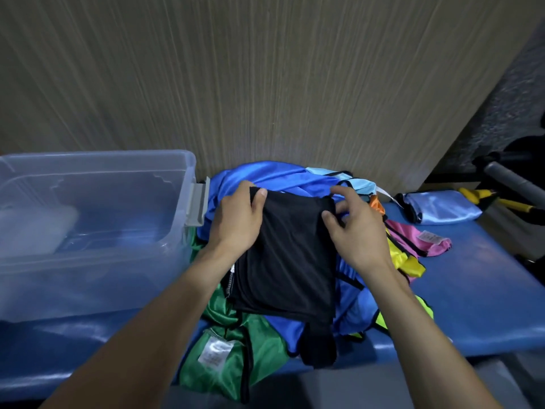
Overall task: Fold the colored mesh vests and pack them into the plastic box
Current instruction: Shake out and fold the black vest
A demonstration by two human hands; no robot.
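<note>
Setting: a blue padded bench [472, 290] stood against a wood-grain wall panel [265, 69].
Black vest [286, 255]: lay at centre, atop the heap, partly folded into a rough rectangle; a dark strap hung over the bench edge at 6 o'clock.
Left hand [236, 219]: gripped the vest's far left corner, thumb curled over the edge, judged to be anchoring the fabric.
Right hand [354, 228]: fingers bent at the far right corner, thumb and fingers pinching the hem, apparently squaring the fold.
Vest heap [280, 178]: blue, green, yellow, pink and orange vests lay loose beneath and around the black one, unfolded.
Plastic box [97, 231]: clear, at 9 o'clock, touching the heap; its grey latch [196, 203] sat just beside the left hand. Contents indistinct, a pale shape only.
Light blue pouch [439, 206]: at 2 o'clock, well apart from the heap.
Yellow-handled tool [489, 199]: at 2 o'clock beyond the pouch.
Obstruction: the soft, uneven heap offered a poor folding surface, and the hanging strap remained loose.
</note>
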